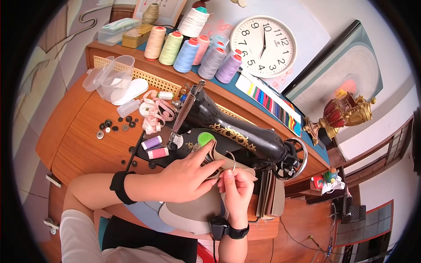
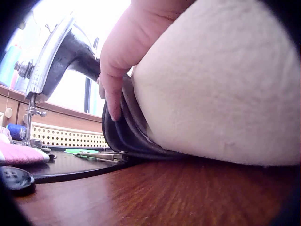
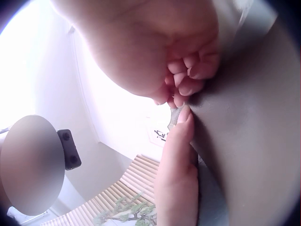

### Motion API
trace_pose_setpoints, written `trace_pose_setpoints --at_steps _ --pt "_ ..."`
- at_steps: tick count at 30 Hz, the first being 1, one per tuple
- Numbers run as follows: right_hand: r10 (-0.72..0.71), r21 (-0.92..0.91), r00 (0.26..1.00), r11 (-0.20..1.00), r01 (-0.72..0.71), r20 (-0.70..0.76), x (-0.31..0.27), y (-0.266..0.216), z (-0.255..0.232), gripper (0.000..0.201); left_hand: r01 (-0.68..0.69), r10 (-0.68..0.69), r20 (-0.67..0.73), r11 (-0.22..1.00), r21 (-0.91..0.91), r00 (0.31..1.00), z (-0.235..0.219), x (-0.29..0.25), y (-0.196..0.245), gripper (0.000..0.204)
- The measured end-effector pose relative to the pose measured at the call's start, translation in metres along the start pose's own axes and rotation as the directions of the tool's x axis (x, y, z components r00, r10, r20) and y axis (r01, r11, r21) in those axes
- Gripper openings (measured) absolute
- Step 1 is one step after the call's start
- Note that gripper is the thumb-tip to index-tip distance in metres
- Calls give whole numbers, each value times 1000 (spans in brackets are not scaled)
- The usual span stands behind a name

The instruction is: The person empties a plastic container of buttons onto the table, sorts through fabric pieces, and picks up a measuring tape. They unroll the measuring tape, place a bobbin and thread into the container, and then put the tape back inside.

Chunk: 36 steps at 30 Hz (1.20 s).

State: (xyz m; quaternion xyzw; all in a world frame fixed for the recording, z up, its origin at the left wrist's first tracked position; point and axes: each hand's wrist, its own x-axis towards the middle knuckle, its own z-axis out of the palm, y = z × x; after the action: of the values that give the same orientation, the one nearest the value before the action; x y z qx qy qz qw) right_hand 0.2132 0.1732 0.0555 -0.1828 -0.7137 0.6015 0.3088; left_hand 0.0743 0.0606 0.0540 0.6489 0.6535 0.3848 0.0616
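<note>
In the head view my left hand point(image 1: 186, 177) reaches over stacked, folded beige and dark leather-like pieces point(image 1: 219, 155), beside the black sewing machine point(image 1: 239, 136). Its fingers hold these layers; the left wrist view shows fingers point(image 2: 112, 89) bent over the dark folded layers point(image 2: 123, 129), beside a broad beige piece point(image 2: 221, 94). My right hand point(image 1: 237, 193) pinches a thin, pale, hook-shaped thing point(image 1: 233, 162) between thumb and fingers; I cannot tell its kind. In the right wrist view that hand's fingers point(image 3: 190, 84) are curled against the grey-brown material point(image 3: 244, 117). A grey-brown panel point(image 1: 193, 215) hangs below both hands.
Purple and pink spools point(image 1: 153, 147) lie left of the machine, near black buttons point(image 1: 127, 122) and a pink tape measure point(image 1: 160, 111). A small green round item point(image 1: 206, 139) sits by the machine base. Thread cones point(image 1: 186, 55) and a wall clock point(image 1: 263, 46) stand behind.
</note>
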Motion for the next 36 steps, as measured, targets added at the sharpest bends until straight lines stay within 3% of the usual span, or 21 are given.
trace_pose_setpoints --at_steps 1,3,9,13,16,18,21,24,28,30,36 --pt "0 1 1000 1000 0 -1 0 0 0 18 -1 1 1 1000 0 1000 2 1 -1 45" --pt "23 28 999 999 -24 40 -1 0 3 27 -170 194 -155 974 152 969 7 2 -5 36" --pt "-19 -17 1000 1000 20 21 -3 -1 10 32 -248 261 -49 950 187 964 8 0 -8 22" --pt "-2 120 999 993 -3 39 -4 -1 4 32 -240 242 -2 965 107 970 9 1 -10 21" --pt "13 184 1000 983 -12 -4 -4 0 8 35 -161 161 33 987 -28 986 5 2 -11 25" --pt "-74 161 997 984 79 -36 -4 3 9 37 -70 90 95 977 -200 991 2 3 -9 36" --pt "-139 269 989 952 150 -57 -6 8 7 35 -119 133 60 973 -200 989 4 4 -11 35" --pt "-89 328 993 938 110 -78 -5 5 7 35 -120 132 64 979 -162 989 2 5 -10 36" --pt "-87 265 994 959 102 -67 -6 1 6 30 -138 141 6 978 -156 990 2 3 -7 35" --pt "-125 102 983 985 140 -137 -8 -3 11 23 14 -29 -36 931 -366 999 2 3 -5 25" --pt "-21 109 999 994 18 25 -8 -7 1 24 -117 83 -138 958 -261 987 4 5 -9 18"
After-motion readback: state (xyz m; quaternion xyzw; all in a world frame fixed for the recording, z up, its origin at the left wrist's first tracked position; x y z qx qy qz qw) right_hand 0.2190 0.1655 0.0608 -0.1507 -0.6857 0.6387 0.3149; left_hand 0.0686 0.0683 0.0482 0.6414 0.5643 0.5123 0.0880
